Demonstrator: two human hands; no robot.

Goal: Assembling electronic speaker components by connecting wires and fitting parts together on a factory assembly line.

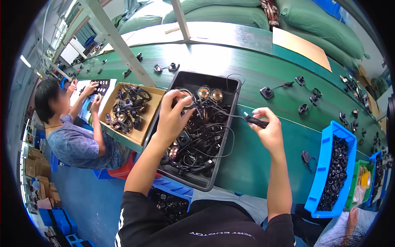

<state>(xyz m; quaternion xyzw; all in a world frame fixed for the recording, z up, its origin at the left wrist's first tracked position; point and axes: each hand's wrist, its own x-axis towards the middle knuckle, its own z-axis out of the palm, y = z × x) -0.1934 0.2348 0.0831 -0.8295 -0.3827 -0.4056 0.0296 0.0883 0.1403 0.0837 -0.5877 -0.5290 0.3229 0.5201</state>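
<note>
My left hand (169, 115) is closed round the edge of a round disc with a copper coil (187, 99), held above a black plastic bin. More coil discs (210, 95) sit beside its fingers. The black bin (185, 180) holds a tangle of black cables and small black devices. To the right of the bin, my right hand (268, 128) pinches a black cable plug (257, 122) between thumb and fingers. A dark lead (230, 115) runs from that plug back towards the coils. Whether it joins the disc in my left hand I cannot tell.
A cardboard box (154, 103) of black cabled devices stands left of the bin, beside a seated co-worker (78, 136). Small black devices (267, 92) lie scattered on the green conveyor belt (242, 61). At right is a blue crate (321, 181) of small black parts.
</note>
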